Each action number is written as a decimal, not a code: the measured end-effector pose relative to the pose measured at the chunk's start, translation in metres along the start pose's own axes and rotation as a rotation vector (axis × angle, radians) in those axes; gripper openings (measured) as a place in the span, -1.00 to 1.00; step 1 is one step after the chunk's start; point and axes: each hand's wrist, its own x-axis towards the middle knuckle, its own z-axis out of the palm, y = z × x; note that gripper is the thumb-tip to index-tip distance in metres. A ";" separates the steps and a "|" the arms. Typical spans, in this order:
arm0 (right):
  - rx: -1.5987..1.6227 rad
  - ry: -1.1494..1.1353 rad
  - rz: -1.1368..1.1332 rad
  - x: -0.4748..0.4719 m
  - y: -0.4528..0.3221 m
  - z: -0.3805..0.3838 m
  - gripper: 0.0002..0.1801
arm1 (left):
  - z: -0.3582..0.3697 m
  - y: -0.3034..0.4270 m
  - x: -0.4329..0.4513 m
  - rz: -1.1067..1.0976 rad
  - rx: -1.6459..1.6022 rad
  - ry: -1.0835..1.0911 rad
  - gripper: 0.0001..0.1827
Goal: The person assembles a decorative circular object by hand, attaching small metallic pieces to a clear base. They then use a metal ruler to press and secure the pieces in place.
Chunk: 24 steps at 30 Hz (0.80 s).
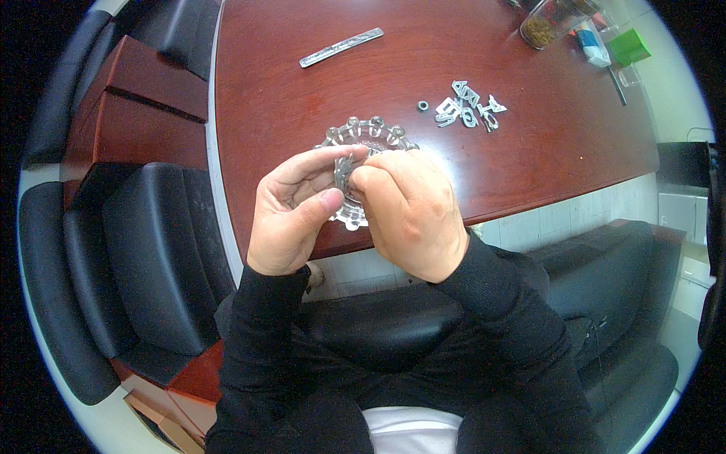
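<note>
My left hand holds a small metallic piece between thumb and fingers, upright above a clear glass ashtray-like dish with a knobbed rim. My right hand is curled against the same piece, its thumb and forefinger pinched at the piece's right side. Whatever lies inside those right fingers is hidden. Both hands cover much of the dish. Beyond them, to the right, lies a loose pile of silvery letter-shaped pieces, with a small dark ring or nut beside it.
A flat silvery strip lies at the far side of the reddish wooden table. At the far right stand a clear jar, a blue and white packet and a green box. Black padded chairs flank the table.
</note>
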 end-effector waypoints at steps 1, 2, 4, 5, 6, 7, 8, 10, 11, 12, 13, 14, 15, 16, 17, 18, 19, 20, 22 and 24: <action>0.008 -0.006 0.004 0.000 0.000 0.000 -0.87 | -0.001 0.000 0.000 -0.001 0.001 -0.004 -0.53; 0.013 -0.016 0.010 -0.001 0.001 0.000 -0.86 | -0.003 -0.001 0.000 0.001 -0.001 -0.013 -0.53; 0.075 -0.023 0.058 -0.001 0.001 0.001 -0.84 | -0.005 -0.004 0.000 -0.019 -0.058 0.002 -0.53; 0.105 -0.029 0.083 -0.001 0.001 0.001 -0.83 | -0.007 -0.005 0.000 -0.027 -0.089 0.007 -0.53; 0.138 -0.016 0.104 -0.002 0.000 0.001 -0.82 | -0.008 -0.006 0.000 -0.020 -0.140 0.010 -0.54; 0.172 -0.003 0.126 -0.002 0.000 0.001 -0.81 | -0.010 -0.008 0.000 -0.012 -0.190 0.012 -0.54; 0.206 0.011 0.147 -0.002 0.000 0.001 -0.80 | -0.011 -0.009 0.000 -0.005 -0.241 0.015 -0.55; 0.220 0.011 0.150 -0.002 0.000 0.001 -0.79 | -0.013 -0.009 -0.001 -0.054 -0.321 0.006 -0.56; 0.226 0.006 0.154 -0.001 -0.001 0.001 -0.79 | -0.014 -0.010 -0.001 -0.064 -0.368 -0.019 -0.56; 0.219 0.005 0.141 -0.001 -0.001 0.000 -0.79 | -0.014 -0.010 -0.001 -0.078 -0.358 -0.001 -0.56; 0.211 -0.001 0.129 0.000 -0.001 0.000 -0.79 | -0.014 -0.011 -0.001 -0.078 -0.354 -0.003 -0.57; 0.203 -0.007 0.118 0.000 -0.001 0.000 -0.80 | -0.014 -0.012 -0.001 -0.079 -0.350 -0.004 -0.57; 0.196 0.003 0.112 0.000 -0.001 -0.001 -0.80 | -0.015 -0.012 -0.001 -0.076 -0.352 -0.011 -0.56; 0.190 0.013 0.107 0.000 -0.001 -0.001 -0.80 | -0.015 -0.012 -0.001 -0.074 -0.355 -0.017 -0.56; 0.185 0.011 0.105 0.001 -0.002 -0.002 -0.81 | -0.014 -0.012 -0.001 -0.069 -0.363 -0.027 -0.56; 0.184 0.016 0.099 0.001 -0.002 -0.003 -0.79 | -0.014 -0.013 -0.001 -0.073 -0.354 -0.017 -0.55; 0.183 0.007 0.097 0.001 -0.002 -0.005 -0.77 | -0.013 -0.013 -0.002 -0.074 -0.352 -0.011 -0.55; 0.187 0.007 0.093 0.001 -0.002 -0.005 -0.75 | -0.012 -0.012 -0.002 -0.070 -0.360 -0.019 -0.55; 0.173 -0.003 0.082 0.001 -0.001 -0.006 -0.75 | -0.011 -0.012 -0.002 -0.069 -0.329 -0.008 -0.54; 0.153 -0.012 0.079 0.001 -0.001 -0.007 -0.76 | -0.009 -0.011 -0.001 -0.061 -0.298 0.002 -0.53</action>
